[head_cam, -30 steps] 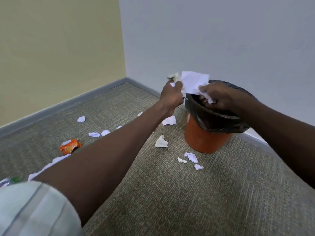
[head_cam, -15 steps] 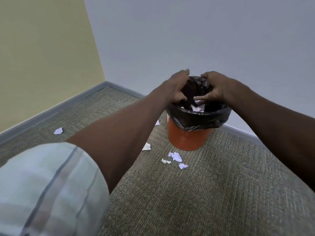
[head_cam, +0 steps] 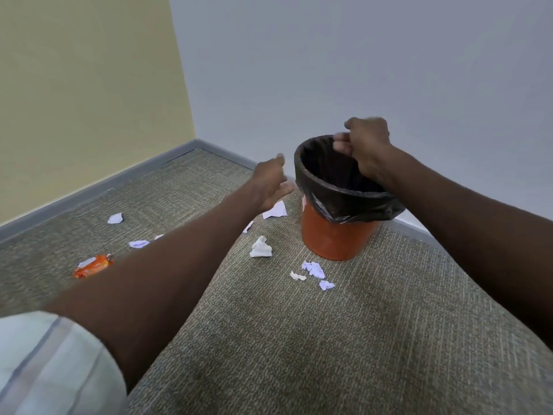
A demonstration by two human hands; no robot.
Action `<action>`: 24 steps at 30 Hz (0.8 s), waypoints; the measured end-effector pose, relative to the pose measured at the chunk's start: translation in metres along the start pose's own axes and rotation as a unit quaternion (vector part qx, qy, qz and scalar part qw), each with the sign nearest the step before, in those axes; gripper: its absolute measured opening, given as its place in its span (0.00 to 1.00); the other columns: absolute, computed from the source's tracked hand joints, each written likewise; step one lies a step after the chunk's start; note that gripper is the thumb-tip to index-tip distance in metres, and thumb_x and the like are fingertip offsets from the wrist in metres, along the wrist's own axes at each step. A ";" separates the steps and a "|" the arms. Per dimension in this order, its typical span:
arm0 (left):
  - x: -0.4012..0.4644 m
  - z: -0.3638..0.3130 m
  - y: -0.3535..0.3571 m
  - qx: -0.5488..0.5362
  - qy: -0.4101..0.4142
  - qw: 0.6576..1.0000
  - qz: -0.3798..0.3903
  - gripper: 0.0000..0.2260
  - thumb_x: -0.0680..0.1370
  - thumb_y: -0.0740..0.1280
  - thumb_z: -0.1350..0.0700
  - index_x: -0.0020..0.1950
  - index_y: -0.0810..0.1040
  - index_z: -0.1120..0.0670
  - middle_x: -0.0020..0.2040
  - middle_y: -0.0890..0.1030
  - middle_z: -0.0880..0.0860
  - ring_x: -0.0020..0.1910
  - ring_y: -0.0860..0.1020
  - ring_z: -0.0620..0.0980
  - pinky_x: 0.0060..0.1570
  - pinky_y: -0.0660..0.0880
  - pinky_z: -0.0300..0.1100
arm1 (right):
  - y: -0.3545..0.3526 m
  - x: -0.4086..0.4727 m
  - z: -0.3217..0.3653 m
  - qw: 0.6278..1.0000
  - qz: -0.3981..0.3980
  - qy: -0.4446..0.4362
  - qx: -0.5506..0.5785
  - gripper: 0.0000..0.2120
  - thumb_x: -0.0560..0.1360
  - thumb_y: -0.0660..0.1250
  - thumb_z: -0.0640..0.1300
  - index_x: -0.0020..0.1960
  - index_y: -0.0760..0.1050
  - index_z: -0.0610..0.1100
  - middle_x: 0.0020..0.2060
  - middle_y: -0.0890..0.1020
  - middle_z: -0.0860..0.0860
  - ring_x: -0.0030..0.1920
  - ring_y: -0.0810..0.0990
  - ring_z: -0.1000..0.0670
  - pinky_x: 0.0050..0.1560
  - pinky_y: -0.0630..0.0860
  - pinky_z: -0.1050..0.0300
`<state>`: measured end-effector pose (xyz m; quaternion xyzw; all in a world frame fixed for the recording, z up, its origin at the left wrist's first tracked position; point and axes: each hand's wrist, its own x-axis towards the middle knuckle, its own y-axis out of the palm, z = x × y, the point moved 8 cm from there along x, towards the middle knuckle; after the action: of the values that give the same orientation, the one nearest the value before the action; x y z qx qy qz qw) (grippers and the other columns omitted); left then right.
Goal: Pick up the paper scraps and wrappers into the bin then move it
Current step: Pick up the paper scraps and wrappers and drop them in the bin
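Upright, mouth up, the bin (head_cam: 338, 235) has right hand (head_cam: 366, 145) fingers curled empty; left hand (head_cam: 269, 182) spread.

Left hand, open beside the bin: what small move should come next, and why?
Probably lower the left hand onto the flat white scrap just beneath it. That hand is open and holds nothing, the scrap is the nearest litter, and the right hand hangs over the lined bin with fingers curled. More scraps and an orange wrapper wait on the carpet.
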<state>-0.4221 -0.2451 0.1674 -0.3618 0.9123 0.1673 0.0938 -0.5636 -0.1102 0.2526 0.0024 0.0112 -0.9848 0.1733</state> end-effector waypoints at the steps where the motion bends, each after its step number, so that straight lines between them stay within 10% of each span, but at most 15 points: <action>1: 0.002 0.009 -0.013 0.019 0.003 1.000 -0.018 0.11 0.83 0.59 0.54 0.63 0.70 0.56 0.54 0.73 0.60 0.51 0.78 0.56 0.58 0.79 0.49 | 0.006 -0.004 0.003 0.999 0.002 -0.033 -0.023 0.09 0.77 0.59 0.37 0.55 0.74 0.36 0.42 0.83 0.38 0.32 0.79 0.47 0.39 0.82 0.54; 6: 0.015 0.059 -0.069 0.165 -0.001 0.985 -0.051 0.02 0.80 0.63 0.61 0.50 0.74 0.58 0.42 0.73 0.55 0.39 0.75 0.50 0.40 0.75 0.39 | 0.044 -0.044 -0.012 0.978 0.069 -0.134 -0.142 0.08 0.75 0.61 0.40 0.45 0.77 0.38 0.31 0.83 0.43 0.27 0.77 0.49 0.29 0.76 0.57; 13: 0.023 0.115 -0.116 0.386 0.037 0.921 -0.041 0.23 0.80 0.62 0.53 0.74 0.60 0.53 0.66 0.75 0.62 0.63 0.75 0.61 0.59 0.71 0.49 | 0.070 -0.063 -0.111 0.840 0.194 -0.168 -0.477 0.12 0.71 0.61 0.42 0.35 0.77 0.36 0.33 0.83 0.40 0.31 0.81 0.44 0.37 0.81 0.52; 19: 0.027 0.152 -0.106 0.581 0.145 0.800 0.048 0.31 0.76 0.64 0.62 0.78 0.57 0.54 0.73 0.65 0.65 0.70 0.67 0.64 0.68 0.66 0.53 | 0.040 -0.061 -0.229 0.743 0.252 -0.033 -0.619 0.12 0.75 0.65 0.48 0.51 0.73 0.40 0.44 0.77 0.42 0.49 0.79 0.42 0.45 0.69 0.58; 24: 0.034 0.187 -0.094 0.650 0.188 0.731 0.090 0.33 0.77 0.59 0.63 0.79 0.50 0.51 0.77 0.53 0.65 0.76 0.53 0.64 0.72 0.59 0.58 | 0.014 -0.058 -0.306 0.734 0.235 0.086 -0.632 0.53 0.61 0.66 0.72 0.76 0.57 0.44 0.71 0.67 0.41 0.67 0.70 0.41 0.59 0.75 0.53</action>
<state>-0.3723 -0.2609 -0.0377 -0.1528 0.8259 -0.5298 0.1173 -0.5042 -0.0963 -0.0534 -0.0209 0.6444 -0.6746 0.3594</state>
